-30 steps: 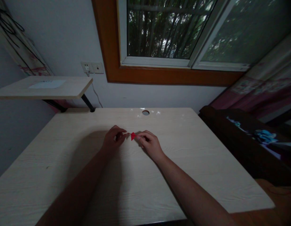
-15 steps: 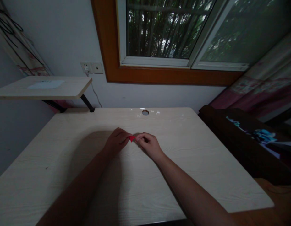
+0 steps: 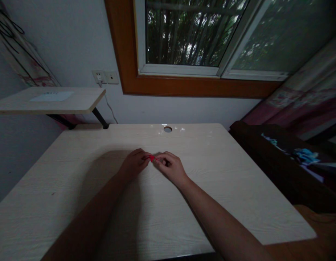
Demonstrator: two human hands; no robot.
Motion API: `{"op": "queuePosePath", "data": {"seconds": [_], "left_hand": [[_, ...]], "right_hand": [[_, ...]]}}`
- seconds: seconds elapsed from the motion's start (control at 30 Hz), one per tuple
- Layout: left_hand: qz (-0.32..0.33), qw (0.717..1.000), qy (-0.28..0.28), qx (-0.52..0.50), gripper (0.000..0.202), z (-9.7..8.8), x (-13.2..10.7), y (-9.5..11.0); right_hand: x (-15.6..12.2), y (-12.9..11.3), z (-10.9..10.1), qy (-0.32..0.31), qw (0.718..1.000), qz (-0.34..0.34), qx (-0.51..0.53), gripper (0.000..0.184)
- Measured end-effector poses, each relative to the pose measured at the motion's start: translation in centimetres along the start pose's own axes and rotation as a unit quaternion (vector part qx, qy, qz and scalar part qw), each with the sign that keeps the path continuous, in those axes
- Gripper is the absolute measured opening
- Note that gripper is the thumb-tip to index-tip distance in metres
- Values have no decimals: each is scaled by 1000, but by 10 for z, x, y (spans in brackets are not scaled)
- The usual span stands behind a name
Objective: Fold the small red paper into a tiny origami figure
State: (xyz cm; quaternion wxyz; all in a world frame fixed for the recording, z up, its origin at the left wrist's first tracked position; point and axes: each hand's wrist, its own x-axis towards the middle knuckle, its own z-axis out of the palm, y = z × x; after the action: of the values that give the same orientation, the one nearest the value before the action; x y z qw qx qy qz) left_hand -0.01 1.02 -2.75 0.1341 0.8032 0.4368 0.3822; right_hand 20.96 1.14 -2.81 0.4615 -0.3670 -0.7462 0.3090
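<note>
A tiny folded piece of red paper (image 3: 151,158) is pinched between the fingertips of both hands, just above the pale wooden desk (image 3: 75,188). My left hand (image 3: 134,164) closes on it from the left, fingers curled. My right hand (image 3: 169,167) closes on it from the right, fingers pressed together. The fingers cover most of the paper, so only a small red tip shows. Both forearms reach in from the bottom edge.
A round cable hole (image 3: 167,129) lies at the desk's far edge. A raised shelf (image 3: 83,99) with a white sheet (image 3: 51,96) stands at the far left. Wall sockets (image 3: 105,77) and a window lie behind. A dark bed frame (image 3: 268,163) borders the right side.
The hands have drawn closer together over the red paper. It showed as a small open triangle between them before; now the fingertips nearly cover it.
</note>
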Motion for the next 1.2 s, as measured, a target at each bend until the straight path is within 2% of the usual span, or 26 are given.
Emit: {"op": "queuePosePath", "data": {"seconds": [0.27,0.43,0.63,0.87,1.0,1.2], "left_hand": [[-25,999,-18,-32,15,-2,0,0],[-36,996,-54,-61,14,-6,0,3],[-55,991,-89,-88,27,-7,0,3],[-103,983,-88,-126,36,-9,-1,0],[-130,979,-84,-135,37,-11,1,0],[-143,972,-104,-152,34,-10,1,-2]], "right_hand": [[0,-3,-1,12,1000,-10,-15,13],[1,-4,-3,8,1000,-7,-7,12],[1,1,-1,10,1000,12,4,14],[1,1,0,10,997,59,50,21],[1,-5,0,14,999,24,44,18],[1,-5,2,17,999,-30,40,21]]}}
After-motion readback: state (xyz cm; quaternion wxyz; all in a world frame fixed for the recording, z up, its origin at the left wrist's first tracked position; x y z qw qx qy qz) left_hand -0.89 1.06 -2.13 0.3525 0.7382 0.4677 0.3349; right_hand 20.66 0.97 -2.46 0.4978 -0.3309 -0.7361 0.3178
